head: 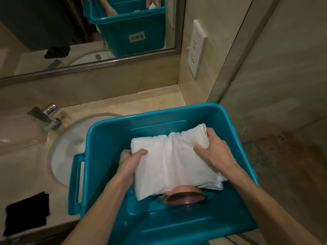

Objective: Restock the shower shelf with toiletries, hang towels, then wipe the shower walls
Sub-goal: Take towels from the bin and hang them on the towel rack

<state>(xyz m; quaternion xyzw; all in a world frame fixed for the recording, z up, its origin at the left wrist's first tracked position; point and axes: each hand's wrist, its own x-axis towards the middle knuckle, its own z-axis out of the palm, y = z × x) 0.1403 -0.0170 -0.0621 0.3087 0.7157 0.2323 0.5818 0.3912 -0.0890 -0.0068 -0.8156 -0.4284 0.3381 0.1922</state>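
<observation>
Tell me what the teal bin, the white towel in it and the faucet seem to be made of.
Teal bin: moulded plastic, smooth and semi-glossy, with soft highlights on its rim. White towel: soft woven cloth, probably cotton terry; it bunches and creases softly. Faucet: metal, probably chrome-plated, given its mirror-like reflections.

Washbasin: white oval bowl [68, 147], sunk into the countertop.
Countertop: polished beige stone [24, 174] around the washbasin, running right to the side wall.
Faucet: square chrome spout [46, 118] at the washbasin's left rear.
Backsplash: beige stone strip [106, 82] behind the washbasin.
Mirror: metal-framed [35, 23], above and behind the washbasin.
Side wall: beige tile [212, 23] right of the washbasin, carrying a white socket plate [197, 50].
Glass panel: metal-edged [274, 76], farther right of the washbasin than the socket plate.
Floor: mottled brown stone [292, 165], below and far right of the washbasin.
Light: dim, warm yellow.
</observation>
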